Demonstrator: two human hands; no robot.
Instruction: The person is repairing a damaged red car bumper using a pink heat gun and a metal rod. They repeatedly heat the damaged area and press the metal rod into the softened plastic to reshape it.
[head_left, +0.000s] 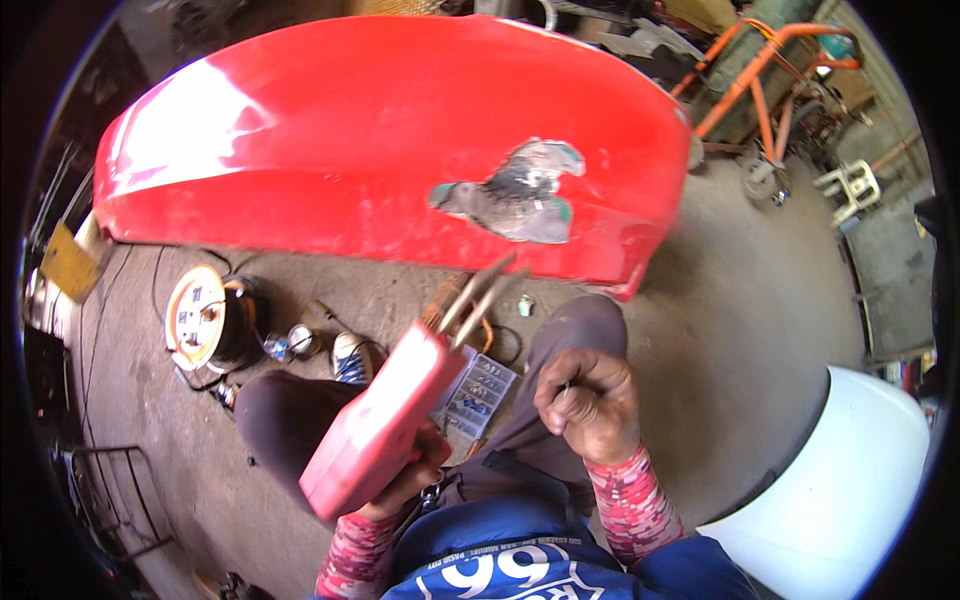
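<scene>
My left hand (418,466) is wrapped round the red body of a two-pronged hot stapler (375,425). Its two metal prongs point up and away, toward the lower edge of a red car bumper (370,120), and look slightly blurred. On the bumper's right part is a bare, sanded patch (520,200) with dark marks and greenish edges. My right hand (595,400) is held above my right knee, thumb and fingers pinched together; whatever is between them is too small to make out. Between my legs lies a clear compartment box (478,395) with small metal pieces in it.
A cable reel (200,318) with cords and a small round tin (302,340) stand on the floor at left. An orange wheeled frame (770,90) is at far right. Nearer right lies a white curved panel (835,490). A black metal rack (110,500) sits lower left.
</scene>
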